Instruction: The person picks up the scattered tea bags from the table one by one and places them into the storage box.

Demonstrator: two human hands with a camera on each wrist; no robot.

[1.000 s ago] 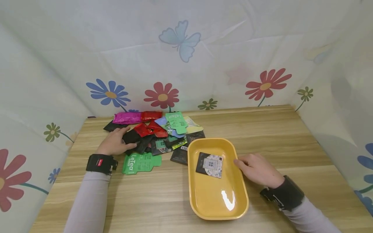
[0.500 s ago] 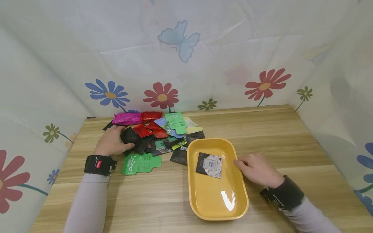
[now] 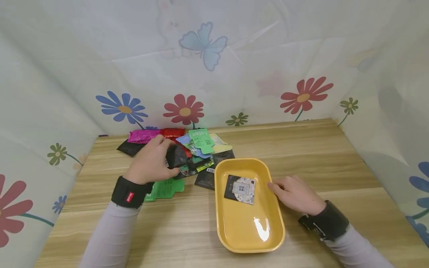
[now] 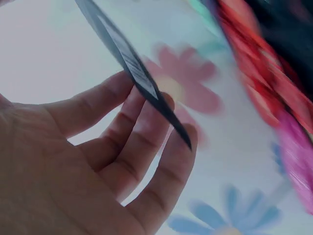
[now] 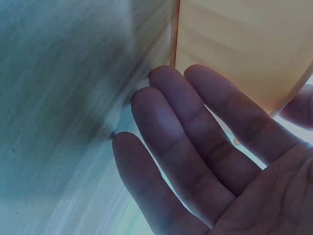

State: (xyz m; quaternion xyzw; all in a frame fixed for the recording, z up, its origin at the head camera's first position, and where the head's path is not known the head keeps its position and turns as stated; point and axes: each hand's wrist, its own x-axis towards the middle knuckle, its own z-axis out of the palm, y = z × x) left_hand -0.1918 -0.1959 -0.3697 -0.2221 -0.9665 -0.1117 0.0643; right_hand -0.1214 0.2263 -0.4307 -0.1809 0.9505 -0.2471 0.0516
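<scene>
In the head view, my left hand (image 3: 151,160) pinches a black sachet (image 3: 176,156) above the left side of the pile. The left wrist view shows this sachet edge-on, with a white barcode label (image 4: 129,58) and the fingertips behind it. My right hand (image 3: 296,194) holds the right rim of a yellow tray (image 3: 280,223). Its thumb is at the rim and its fingers lie along the outer wall (image 5: 239,44) in the right wrist view. Inside the tray lies one black sachet with a white patterned label (image 3: 244,189).
The pile holds a magenta packet (image 3: 144,136), red packets (image 3: 172,133), green LeTea packets (image 3: 202,140), a yellow one (image 3: 220,144) and black sachets (image 3: 205,179). Another green packet (image 3: 167,189) lies in front. A flowered cloth (image 3: 254,74) stands behind the wooden table (image 3: 321,156).
My left hand has moved right and lifted with the black sachet, uncovering another black packet at the pile's left. The right hand and tray have stayed in place.
</scene>
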